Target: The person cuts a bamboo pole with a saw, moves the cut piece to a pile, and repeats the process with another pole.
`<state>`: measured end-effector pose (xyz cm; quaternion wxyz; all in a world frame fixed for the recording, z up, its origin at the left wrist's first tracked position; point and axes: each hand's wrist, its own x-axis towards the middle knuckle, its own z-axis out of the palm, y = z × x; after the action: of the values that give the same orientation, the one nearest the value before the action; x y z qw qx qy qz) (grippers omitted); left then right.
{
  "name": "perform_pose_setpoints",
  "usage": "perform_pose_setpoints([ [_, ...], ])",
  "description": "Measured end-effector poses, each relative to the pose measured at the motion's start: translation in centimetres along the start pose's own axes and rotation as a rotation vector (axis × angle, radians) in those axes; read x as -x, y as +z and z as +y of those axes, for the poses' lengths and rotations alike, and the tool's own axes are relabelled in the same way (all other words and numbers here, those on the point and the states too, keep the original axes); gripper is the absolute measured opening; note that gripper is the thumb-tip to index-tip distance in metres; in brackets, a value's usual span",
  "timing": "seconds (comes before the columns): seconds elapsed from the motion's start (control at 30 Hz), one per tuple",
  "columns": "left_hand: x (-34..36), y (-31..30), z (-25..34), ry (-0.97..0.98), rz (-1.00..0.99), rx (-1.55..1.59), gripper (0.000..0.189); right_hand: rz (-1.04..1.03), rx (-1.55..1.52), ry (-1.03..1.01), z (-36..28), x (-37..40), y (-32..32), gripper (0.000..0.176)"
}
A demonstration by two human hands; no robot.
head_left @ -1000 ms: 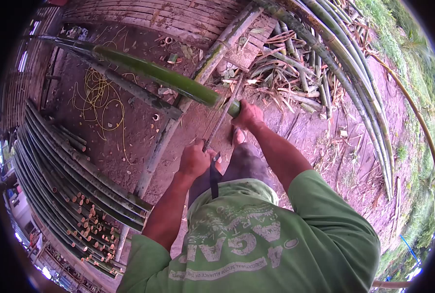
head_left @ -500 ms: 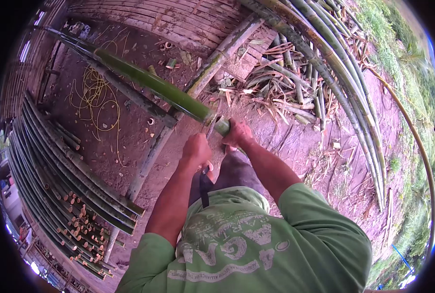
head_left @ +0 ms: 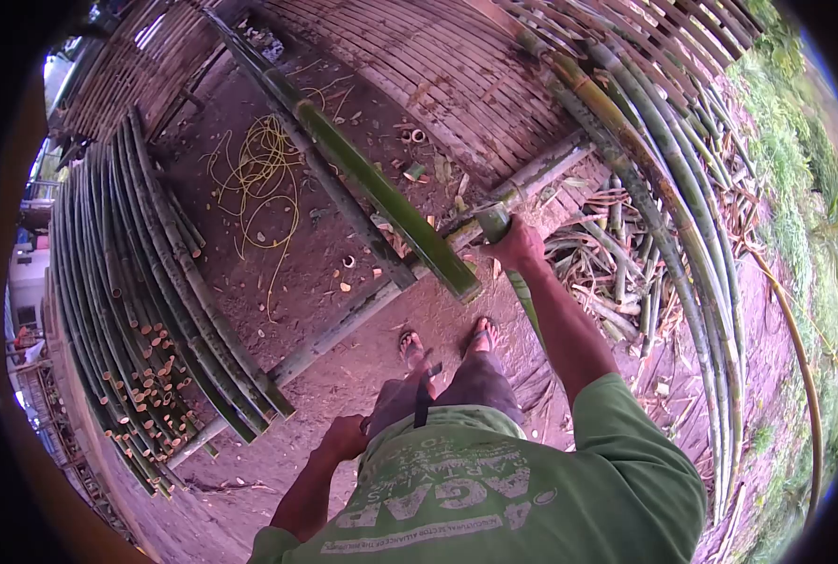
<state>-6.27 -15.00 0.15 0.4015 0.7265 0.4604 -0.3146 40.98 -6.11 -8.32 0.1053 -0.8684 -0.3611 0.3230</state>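
Note:
My right hand (head_left: 518,248) is closed around a short green bamboo piece (head_left: 494,220), which slants down behind the wrist. A long green bamboo pole (head_left: 381,193) lies beside it at the left, its near end close to this hand but apart from it. Low at the left of my waist, my left hand (head_left: 346,437) is curled closed. What it holds, if anything, is hidden.
A timber beam (head_left: 334,329) crosses under the pole. Stacked bamboo poles (head_left: 170,273) lie at the left, a yellow rope (head_left: 259,169) behind the beam. Long poles (head_left: 668,169) and bamboo scraps (head_left: 616,268) lie at the right, near a slatted platform (head_left: 419,66).
A short bamboo piece is now apart from the long pole and has moved up and right with my right hand. My left hand has dropped from the pole to my waist.

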Motion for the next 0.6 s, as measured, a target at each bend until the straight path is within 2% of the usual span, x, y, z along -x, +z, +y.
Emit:
perform_pose_setpoints([
  [0.07, -0.1, -0.9, 0.8, 0.01, -0.094, -0.06, 0.027, 0.006, -0.093, -0.056, -4.3, -1.8, 0.4, 0.086],
  [0.17, 0.8, -1.5, 0.7, 0.018, -0.042, -0.018, 0.017, 0.405, -0.072, -0.417, -6.3, -1.9, 5.1, 0.09],
  [0.23, 1.3, -1.1, -0.7, -0.043, -0.037, 0.012, 0.021, 0.369, -0.051, -0.548, -7.3, 2.4, 4.9, 0.093],
  [0.3, 1.4, 0.4, -2.8, -0.118, -0.066, 0.031, 0.028, 0.287, 0.138, -0.454, -6.7, 6.1, 6.1, 0.095],
  [0.37, 2.0, 0.9, -3.8, -0.106, 0.001, 0.105, 0.028, 0.003, 0.276, -0.291, -6.1, 7.8, 7.3, 0.108],
  [0.47, 2.3, -0.1, -4.5, -0.108, 0.041, 0.164, 0.026, -0.034, 0.23, -0.201, -5.5, 6.6, 9.2, 0.1],
  [0.53, 1.0, 0.5, -6.8, -0.111, 0.037, 0.142, 0.026, -0.072, 0.197, -0.171, -5.6, 5.3, 9.2, 0.09],
  [0.6, 0.3, 1.1, -9.2, -0.116, 0.018, 0.132, 0.025, -0.178, 0.193, -0.159, -7.4, 7.0, 8.2, 0.089],
])
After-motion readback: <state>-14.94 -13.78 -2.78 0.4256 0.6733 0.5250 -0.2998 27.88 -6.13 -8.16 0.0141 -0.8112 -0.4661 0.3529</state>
